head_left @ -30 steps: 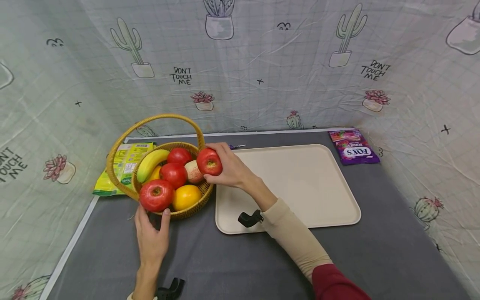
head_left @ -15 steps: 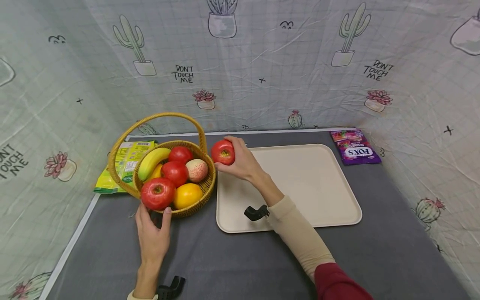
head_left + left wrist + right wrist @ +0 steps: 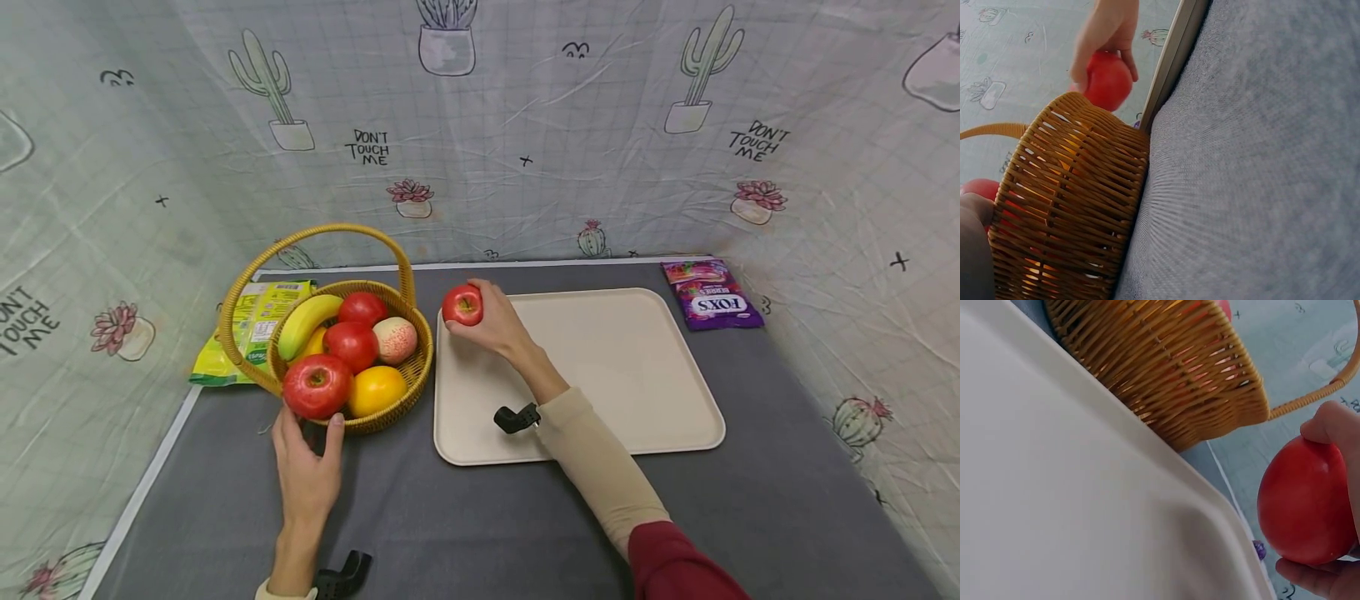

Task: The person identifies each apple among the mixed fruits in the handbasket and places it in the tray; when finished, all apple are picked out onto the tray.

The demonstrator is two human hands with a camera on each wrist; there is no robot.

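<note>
Apple (image 3: 462, 305) sits in your right hand (image 3: 495, 322), fingers curled round its sides, raised near the far corner of the tray (image 3: 600, 375) beside the basket (image 3: 402, 407). Its smooth skin looks firm but slippery, likely light; cup the widest part. Your left hand (image 3: 307, 471), thumb spread, meets the basket's near rim; you can't tell whether it grips.
</note>
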